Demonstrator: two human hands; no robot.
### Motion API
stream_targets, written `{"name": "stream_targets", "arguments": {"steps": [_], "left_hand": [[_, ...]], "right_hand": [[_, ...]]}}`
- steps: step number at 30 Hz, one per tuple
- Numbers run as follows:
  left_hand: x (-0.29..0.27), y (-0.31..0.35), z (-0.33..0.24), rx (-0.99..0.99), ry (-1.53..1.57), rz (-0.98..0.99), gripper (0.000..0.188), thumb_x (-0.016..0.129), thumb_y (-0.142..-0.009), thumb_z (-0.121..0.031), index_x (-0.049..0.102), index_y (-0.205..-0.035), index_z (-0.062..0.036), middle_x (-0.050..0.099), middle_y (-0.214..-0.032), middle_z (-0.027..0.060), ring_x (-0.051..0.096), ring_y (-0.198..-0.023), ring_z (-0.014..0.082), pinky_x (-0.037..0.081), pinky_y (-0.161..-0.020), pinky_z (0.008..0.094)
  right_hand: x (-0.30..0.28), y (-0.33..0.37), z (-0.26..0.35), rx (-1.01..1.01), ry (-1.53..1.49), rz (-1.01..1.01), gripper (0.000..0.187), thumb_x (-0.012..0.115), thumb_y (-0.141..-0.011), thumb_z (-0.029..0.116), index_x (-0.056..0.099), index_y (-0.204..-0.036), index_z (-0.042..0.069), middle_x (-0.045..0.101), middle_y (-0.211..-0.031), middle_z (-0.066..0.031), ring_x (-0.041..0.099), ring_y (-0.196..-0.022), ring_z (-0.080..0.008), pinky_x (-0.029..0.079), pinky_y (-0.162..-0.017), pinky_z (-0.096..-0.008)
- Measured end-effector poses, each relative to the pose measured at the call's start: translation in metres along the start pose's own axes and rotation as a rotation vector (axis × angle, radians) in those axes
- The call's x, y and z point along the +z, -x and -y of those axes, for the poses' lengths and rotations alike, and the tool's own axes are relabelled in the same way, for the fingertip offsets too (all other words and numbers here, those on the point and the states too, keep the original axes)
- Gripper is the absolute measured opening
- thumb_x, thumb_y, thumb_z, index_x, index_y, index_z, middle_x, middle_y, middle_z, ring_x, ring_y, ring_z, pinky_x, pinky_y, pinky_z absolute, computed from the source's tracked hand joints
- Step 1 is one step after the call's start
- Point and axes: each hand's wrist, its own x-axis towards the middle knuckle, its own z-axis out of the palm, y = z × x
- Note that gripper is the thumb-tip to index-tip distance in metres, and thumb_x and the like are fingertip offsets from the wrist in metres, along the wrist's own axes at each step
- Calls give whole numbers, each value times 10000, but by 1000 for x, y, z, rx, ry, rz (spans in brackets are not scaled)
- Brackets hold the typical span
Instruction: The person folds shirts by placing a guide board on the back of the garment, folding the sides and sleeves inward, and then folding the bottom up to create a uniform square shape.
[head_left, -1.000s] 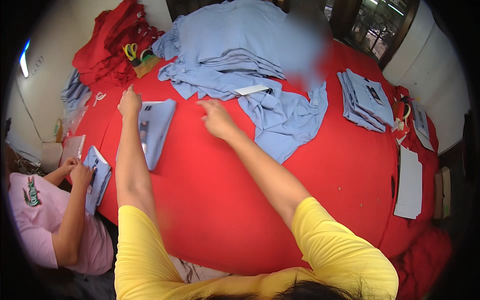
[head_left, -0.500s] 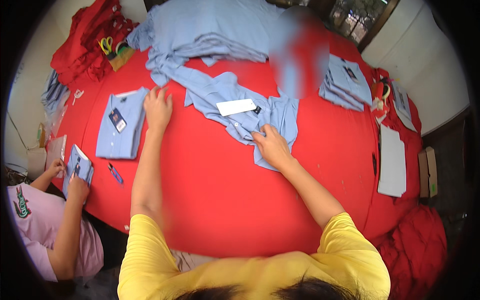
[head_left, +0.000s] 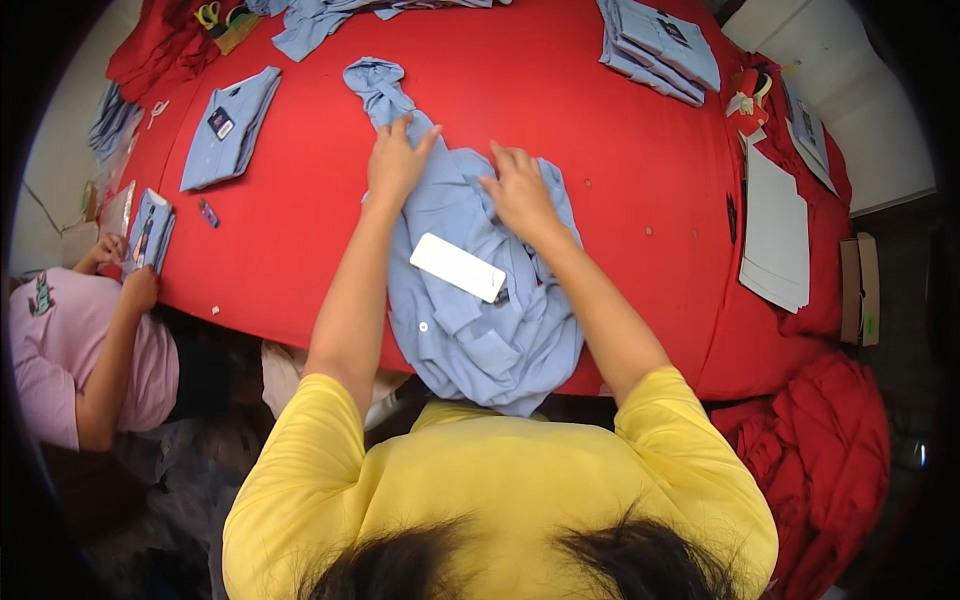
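A light blue shirt point(head_left: 450, 215) lies loosely spread before me, its near end hanging at the table's edge. A white rectangular tag point(head_left: 458, 267) rests on it beside the dark neck label, and a white button shows on the cloth. My left hand point(head_left: 398, 165) touches the shirt's far left part, near the bunched sleeve, thumb and fingers apart. On the far right part of the shirt rests my right hand point(head_left: 522, 195), fingers spread and not gripping. The far edge of the cloth runs between the two hands.
A folded blue shirt point(head_left: 232, 128) and small blue thread snips point(head_left: 208, 213) lie left on the red-covered table point(head_left: 330, 270). At left a co-worker's hands point(head_left: 140, 285) hold another folded shirt. A folded stack point(head_left: 660, 45) is far right, white sheets point(head_left: 775, 235) nearer.
The blue shirt has come toward me, off the far pile, to the table's near edge. Both hands now lie on it; my right hand has let go of the fold it pinched. The view has tilted down.
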Motion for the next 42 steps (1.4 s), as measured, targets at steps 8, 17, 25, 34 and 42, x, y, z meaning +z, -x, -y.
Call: {"name": "stream_targets", "arguments": {"steps": [8, 17, 25, 34, 42], "left_hand": [[-38, 50, 84, -262, 399, -373, 276, 652, -876, -204, 560, -1033, 4, 612, -969, 154, 595, -926, 253, 468, -828, 377], [-316, 123, 69, -108, 1488, -358, 420, 380, -1019, -282, 464, -1327, -9, 552, -1289, 179, 569, -1147, 308, 436, -1007, 469], [-210, -251, 32, 219, 328, -137, 605, 553, -927, -431, 477, -1296, 42, 559, -1256, 182, 502, -1186, 259, 354, -1034, 351], [-72, 44, -87, 241, 152, 463, 381, 648, -860, -339, 580, -1079, -35, 610, -980, 140, 600, -823, 287, 485, -732, 399], [-47, 176, -42, 129, 154, 323, 215, 674, -823, -152, 534, -904, -11, 587, -867, 198, 581, -811, 401, 486, -670, 426]], "right_hand": [[-44, 27, -61, 288, 119, -165, 334, 648, -826, 144, 603, -1131, 16, 632, -1028, -200, 579, -995, -361, 446, -868, -419], [-386, 128, -28, 7, -1365, 112, 171, 630, -864, 32, 465, -895, 66, 493, -688, -41, 498, -628, -98, 440, -597, -280], [-276, -60, -176, 443, -703, -2, 328, 577, -882, 116, 561, -1186, -6, 612, -1062, -54, 552, -950, -113, 430, -843, -261], [-135, 62, -63, 289, 180, 81, 302, 624, -863, 257, 613, -1111, 85, 519, -1241, -141, 448, -1171, -350, 342, -1003, -459], [-121, 143, -32, 26, 73, 193, 210, 687, -813, 170, 604, -962, 47, 579, -995, -124, 540, -926, -288, 417, -799, -426]]}}
